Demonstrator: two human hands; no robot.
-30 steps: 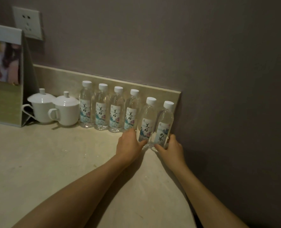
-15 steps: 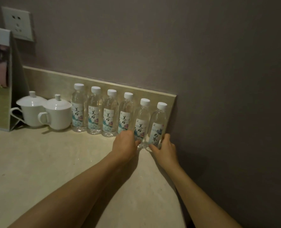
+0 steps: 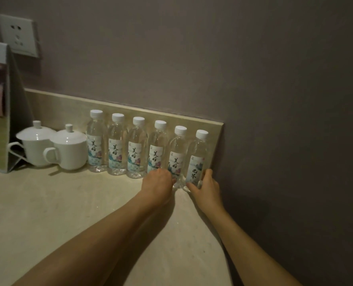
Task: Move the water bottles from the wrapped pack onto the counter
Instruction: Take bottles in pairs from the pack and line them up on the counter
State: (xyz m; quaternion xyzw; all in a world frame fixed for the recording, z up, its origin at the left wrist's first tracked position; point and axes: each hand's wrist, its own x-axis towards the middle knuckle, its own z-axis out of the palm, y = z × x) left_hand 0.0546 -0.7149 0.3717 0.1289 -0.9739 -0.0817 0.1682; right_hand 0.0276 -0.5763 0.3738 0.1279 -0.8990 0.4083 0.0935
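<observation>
Several clear water bottles with white caps and printed labels stand upright in a row along the low backsplash on the beige counter [image 3: 47,203]. My right hand [image 3: 205,187] grips the base of the rightmost bottle [image 3: 198,157], thumb on its right side. My left hand [image 3: 158,184] holds the base of the second bottle from the right [image 3: 177,155], its fingers curled around the front and hiding the bottom. The other bottles, such as the leftmost one [image 3: 96,141], stand untouched. No wrapped pack is in view.
Two white lidded cups [image 3: 68,149] stand left of the bottles. A folded card stand [image 3: 0,112] sits at the far left below a wall socket [image 3: 17,35]. The grey wall [image 3: 274,141] closes in at the right end of the counter.
Both hands have pushed the two rightmost bottles back toward the backsplash, in line with the other bottles. The camera view has shifted slightly.
</observation>
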